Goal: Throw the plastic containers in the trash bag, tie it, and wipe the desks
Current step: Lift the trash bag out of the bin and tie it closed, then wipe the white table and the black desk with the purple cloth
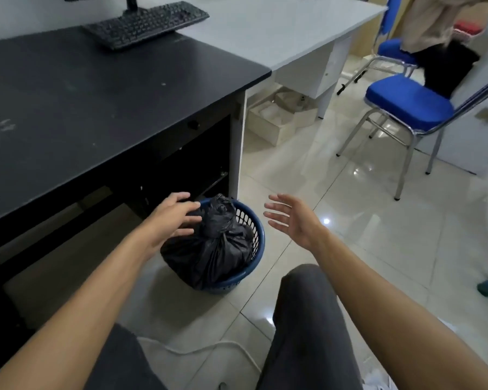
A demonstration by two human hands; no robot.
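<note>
A black trash bag (pixel 217 249), knotted at the top, sits in a blue plastic basket (pixel 258 240) on the tiled floor by the corner of the black desk (pixel 96 102). My left hand (pixel 172 218) hovers over the bag's left side with fingers spread, holding nothing; whether it touches the bag I cannot tell. My right hand (pixel 290 218) is in the air to the right of the basket, palm turned inward, fingers straight and empty. A grey desk (pixel 279 32) adjoins the black one. No plastic containers are visible.
A black keyboard (pixel 147 23) lies across both desks at the back. Two blue chairs (pixel 406 105) stand at the right, with a seated person (pixel 434 26) on the far one. A white cable (pixel 209 350) trails on the floor near my knees.
</note>
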